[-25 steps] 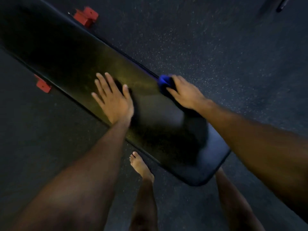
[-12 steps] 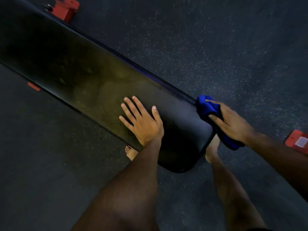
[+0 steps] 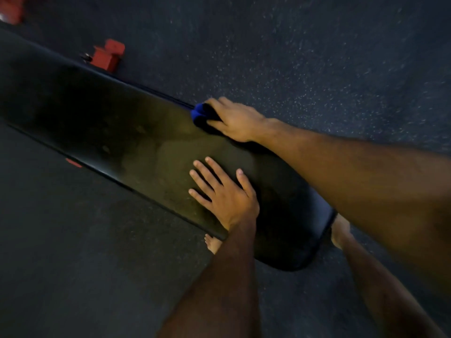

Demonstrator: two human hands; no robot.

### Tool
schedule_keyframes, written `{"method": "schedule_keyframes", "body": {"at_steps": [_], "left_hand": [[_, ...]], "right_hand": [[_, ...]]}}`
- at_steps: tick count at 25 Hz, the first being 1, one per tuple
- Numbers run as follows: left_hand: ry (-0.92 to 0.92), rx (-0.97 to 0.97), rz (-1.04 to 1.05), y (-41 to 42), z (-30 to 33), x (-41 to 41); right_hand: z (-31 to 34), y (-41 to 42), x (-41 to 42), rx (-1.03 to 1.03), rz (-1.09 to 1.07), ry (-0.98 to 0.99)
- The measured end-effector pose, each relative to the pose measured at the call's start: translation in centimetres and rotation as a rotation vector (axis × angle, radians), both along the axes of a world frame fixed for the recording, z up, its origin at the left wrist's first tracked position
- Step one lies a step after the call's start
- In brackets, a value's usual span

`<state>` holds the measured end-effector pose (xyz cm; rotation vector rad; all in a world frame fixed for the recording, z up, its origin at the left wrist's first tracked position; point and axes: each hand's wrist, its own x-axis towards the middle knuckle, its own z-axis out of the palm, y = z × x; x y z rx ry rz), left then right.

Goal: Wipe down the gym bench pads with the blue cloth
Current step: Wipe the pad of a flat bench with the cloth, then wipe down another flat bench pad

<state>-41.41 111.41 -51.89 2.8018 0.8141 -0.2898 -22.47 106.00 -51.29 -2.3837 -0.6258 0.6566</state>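
A long black bench pad [image 3: 102,123] runs diagonally from the upper left to a rounded end at the lower right. My left hand [image 3: 223,193] lies flat on the pad near its front edge, fingers spread. My right hand [image 3: 235,120] grips the bunched blue cloth [image 3: 201,115] and holds it against the pad's far edge. Most of the cloth is hidden under that hand.
Red frame feet [image 3: 108,56] of the bench stand on the dark speckled rubber floor [image 3: 317,57] behind the pad, and a red bit [image 3: 73,162] peeks out under the front edge. My bare feet [image 3: 340,230] stand on either side of the pad's rounded end.
My right hand has moved the cloth from the pad's rounded end back up along the far edge. My left hand stays flat on the pad.
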Motion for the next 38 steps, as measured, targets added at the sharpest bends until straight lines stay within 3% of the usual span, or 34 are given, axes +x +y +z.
{"method": "schedule_keyframes", "body": {"at_steps": [2,5,9,11,13,15,19,24,30,38], "left_hand": [[0.098,-0.083,0.012,0.5,1.1,0.7],[0.414,-0.266,-0.087,2.7,3.9,1.8],[0.576,-0.587,-0.139,11.3,15.5,4.1],[0.477,-0.601,-0.200,15.4,21.9,2.5],[0.315,-0.751,-0.203,19.1,26.9,-0.1],[0.319,-0.847,-0.222,21.4,31.2,-3.3],[0.294,-0.806,-0.311,24.0,37.5,-7.3],[0.101,-0.814,-0.430,22.7,46.5,-6.2],[0.022,-0.749,-0.587,22.8,52.1,-8.3],[0.071,-0.742,-0.722,28.6,50.5,-9.3]], "right_hand": [[0.4,-2.2,-2.4,-0.047,-0.020,-0.045],[1.9,-7.8,-8.2,-0.262,-0.055,-0.085],[12.7,-13.2,-13.5,-0.544,-0.058,0.168],[19.8,-13.4,-16.3,-0.436,-0.166,0.242],[26.0,-11.5,-19.3,-0.248,-0.310,0.205],[32.2,-8.0,-22.8,-0.135,-0.366,0.151],[40.8,-2.0,-26.0,0.008,-0.222,0.049],[49.0,-0.1,-26.1,0.260,-0.424,-0.124],[53.4,1.0,-30.5,0.483,-0.667,-0.111],[53.5,2.8,-35.3,0.616,-1.102,-0.109]]}}
